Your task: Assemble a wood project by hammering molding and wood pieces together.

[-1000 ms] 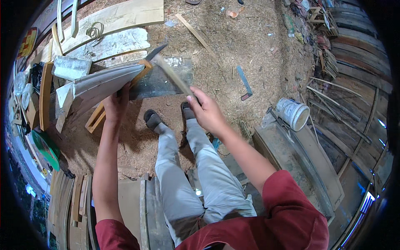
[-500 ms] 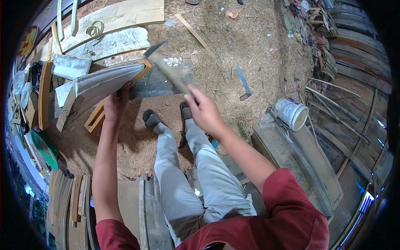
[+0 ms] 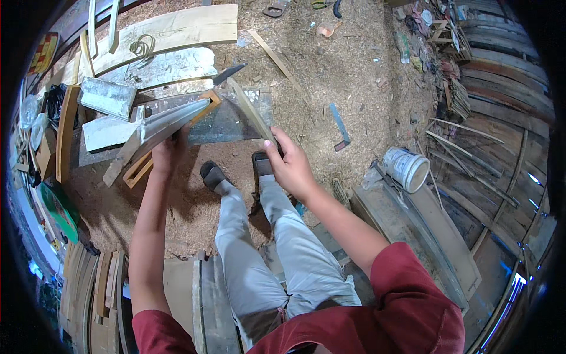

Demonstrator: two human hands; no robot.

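Observation:
My right hand (image 3: 290,167) is closed around the pale wooden handle of a hammer (image 3: 250,111), whose narrow dark head points toward the far side. The head is just beyond the right end of an orange-brown wooden frame (image 3: 138,170). At the frame's near side my left hand (image 3: 168,152) grips its wood, with the fingers partly hidden behind it. A grey-white panel (image 3: 168,120) stands on edge along the frame, tilted. Beneath them lies a dark board (image 3: 227,127) on the ground.
Wood shavings cover the ground. A blue try square (image 3: 338,121) and a wooden strip (image 3: 276,59) lie ahead. Long planks (image 3: 194,26) are at far left. A white bucket (image 3: 407,168) stands on a bench (image 3: 407,236) at right. Stacked wood (image 3: 82,283) is at near left.
The hammer, blurred earlier, is now sharper, and its head sits a little farther right. The frame and panel have tilted and shifted slightly to the right in my left hand.

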